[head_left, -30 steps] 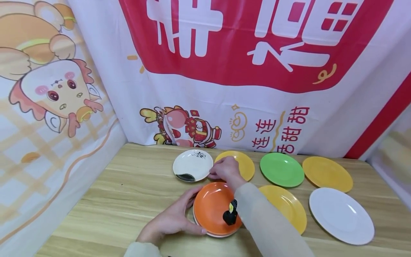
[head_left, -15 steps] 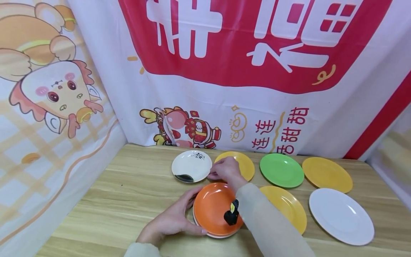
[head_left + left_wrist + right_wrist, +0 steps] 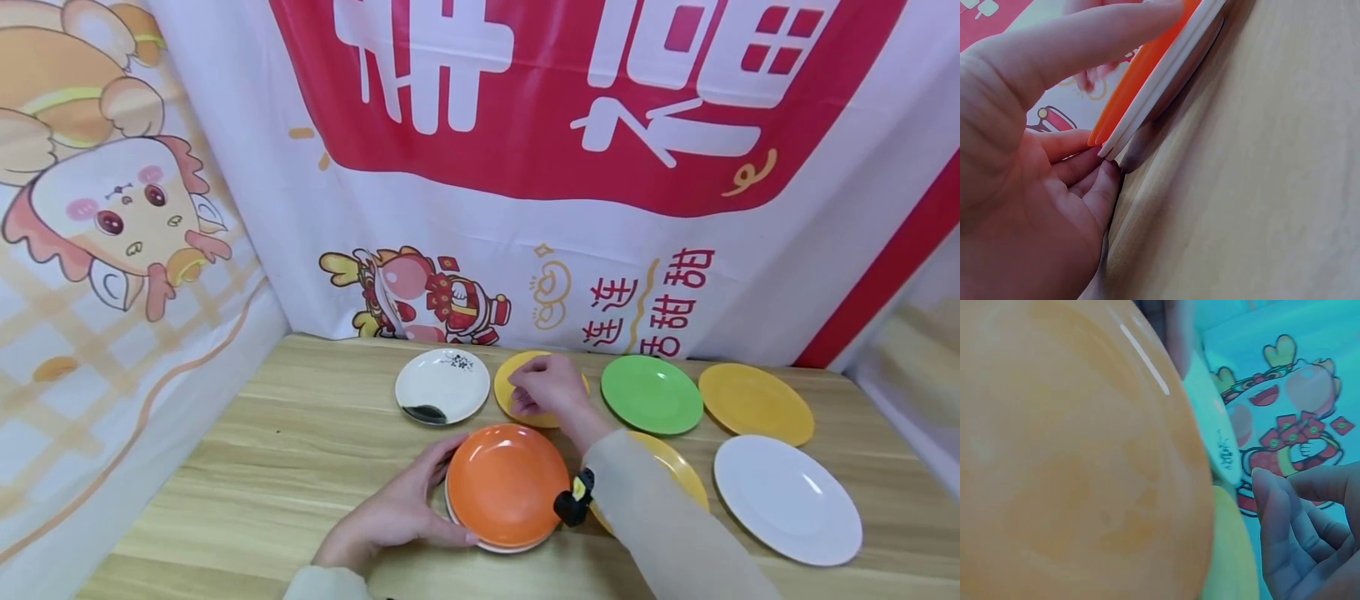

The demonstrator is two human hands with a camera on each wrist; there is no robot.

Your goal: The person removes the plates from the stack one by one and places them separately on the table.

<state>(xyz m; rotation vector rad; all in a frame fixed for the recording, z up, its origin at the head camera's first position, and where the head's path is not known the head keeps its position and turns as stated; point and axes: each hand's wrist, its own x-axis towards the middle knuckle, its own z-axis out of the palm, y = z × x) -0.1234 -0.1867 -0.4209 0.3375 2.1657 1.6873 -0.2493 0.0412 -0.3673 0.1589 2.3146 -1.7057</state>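
My left hand point(image 3: 401, 504) grips the left side of several stacked plates, the top one an orange plate point(image 3: 510, 483). In the left wrist view its thumb lies over the orange rim, while the fingers touch the edges of the orange and white plates point(image 3: 1163, 78). My right hand point(image 3: 555, 392) is over a yellow plate point(image 3: 504, 387) behind the stack. The right wrist view shows its fingers loosely curled with nothing between them. Left of that hand, apart from it, lies a white plate with a dark floral pattern point(image 3: 442, 385).
To the right lie a green plate point(image 3: 651, 394), another yellow plate point(image 3: 756, 404) and a plain white plate point(image 3: 787, 500). One more yellow plate point(image 3: 678, 471) is partly hidden by my right sleeve. A printed cloth point(image 3: 420, 200) hangs at the table's back edge.
My right hand has come away from the patterned plate's edge and moved right, over the yellow plate. Its sleeve has moved off the orange plate. My left hand keeps its hold.
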